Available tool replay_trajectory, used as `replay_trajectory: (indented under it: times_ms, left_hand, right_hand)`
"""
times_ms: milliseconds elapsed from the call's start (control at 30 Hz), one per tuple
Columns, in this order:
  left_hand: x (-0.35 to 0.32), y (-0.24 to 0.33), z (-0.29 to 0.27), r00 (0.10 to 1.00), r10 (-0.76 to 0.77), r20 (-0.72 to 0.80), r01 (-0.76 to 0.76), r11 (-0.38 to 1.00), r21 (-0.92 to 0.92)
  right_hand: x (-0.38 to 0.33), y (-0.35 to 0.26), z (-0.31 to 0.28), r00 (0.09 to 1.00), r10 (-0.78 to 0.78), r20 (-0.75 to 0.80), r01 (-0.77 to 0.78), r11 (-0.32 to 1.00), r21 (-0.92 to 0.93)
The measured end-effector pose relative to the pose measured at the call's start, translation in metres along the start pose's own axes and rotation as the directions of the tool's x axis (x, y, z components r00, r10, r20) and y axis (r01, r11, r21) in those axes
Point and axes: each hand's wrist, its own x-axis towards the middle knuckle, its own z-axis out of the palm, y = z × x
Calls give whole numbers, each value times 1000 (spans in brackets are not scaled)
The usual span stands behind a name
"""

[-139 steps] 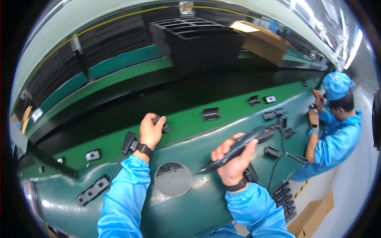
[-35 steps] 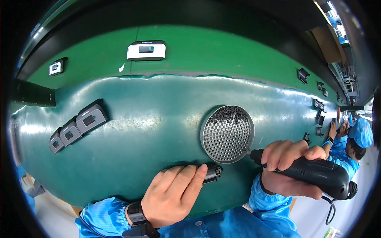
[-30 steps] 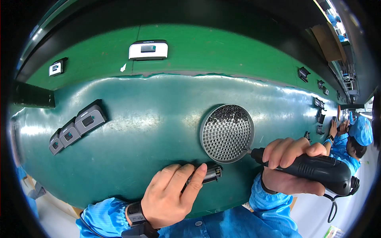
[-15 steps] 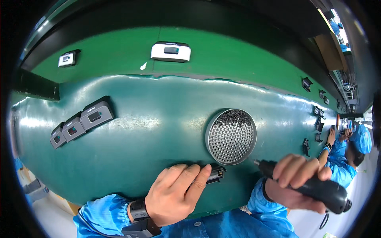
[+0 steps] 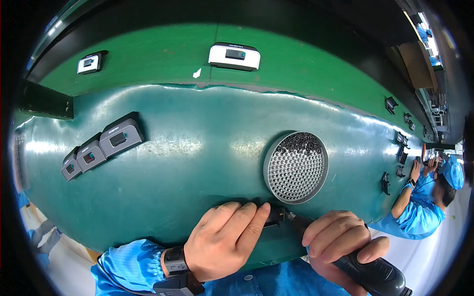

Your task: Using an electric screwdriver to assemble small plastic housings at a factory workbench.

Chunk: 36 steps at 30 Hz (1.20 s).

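Note:
My left hand [image 5: 224, 241] presses a dark housing part [image 5: 274, 217] against the bench, fingers closed over it, so most of the part is hidden. In my right hand [image 5: 340, 241] is a black electric screwdriver [image 5: 377, 274], wrapped by the fingers and tilted, its tip at the right end of the housing part. Whether the tip sits on a screw is too small to tell. Just beyond both hands stands a round metal screw tray [image 5: 297, 180], dimpled with rows of holes, small dark screws heaped along its far side.
Three grey devices [image 5: 120, 139] lie in a row at the left of the green bench [image 5: 197, 163]. White-fronted devices [image 5: 234, 55] rest on the raised ledge behind. Several black parts [image 5: 385, 183] lie at the right, near a co-worker in blue [image 5: 419, 212].
My right hand has brought the screwdriver left and down, so its tip now meets the housing part. My left hand stays on the part. The view has shifted slightly.

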Motion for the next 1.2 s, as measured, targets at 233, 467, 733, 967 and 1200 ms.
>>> replay_trajectory:
  times_ms: [233,467,733,967,1200]
  left_hand:
    - [1,2,-3,1000,9,7,-8,1000,-13]
    - [5,13,-9,1000,26,5,-26,1000,-1]
    - [12,27,-18,1000,20,22,-19,999,-27]
    - [16,26,-11,998,19,60,-21,999,32]
    - [19,23,-3,998,22,57,-22,1000,6]
  right_hand:
    - [-1,0,3,1000,-7,-6,7,1000,-15]
    - [9,-5,5,989,-61,136,70,996,-60]
    - [22,-32,-23,994,11,-106,-13,1000,-14]
    - [42,5,-74,947,-55,-317,24,995,-100]
    - [40,14,-81,951,-43,-305,19,997,-80]
